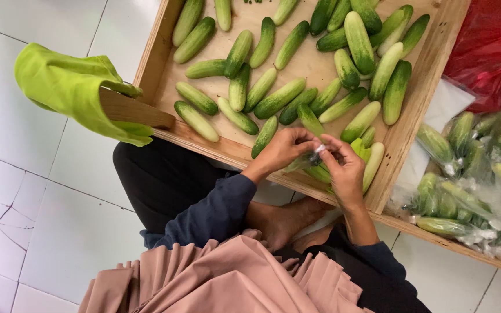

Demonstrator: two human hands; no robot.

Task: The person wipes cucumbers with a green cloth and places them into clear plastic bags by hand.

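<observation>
My left hand [285, 148] and my right hand [343, 171] meet over the near edge of a wooden tray [418, 98]. Both pinch the twisted neck of a clear plastic bag of cucumbers [320, 171], which lies partly hidden under my hands. My fingertips close around a small white bit at the bag's top. Several loose green cucumbers [279, 98] lie spread across the tray just beyond my hands.
Several filled clear bags of cucumbers [471, 185] are heaped at the right on a wooden ledge. A red plastic bag [488, 46] lies at the top right. A green cloth [76, 90] hangs over a wooden handle at the left. White floor tiles [24, 203] surround my legs.
</observation>
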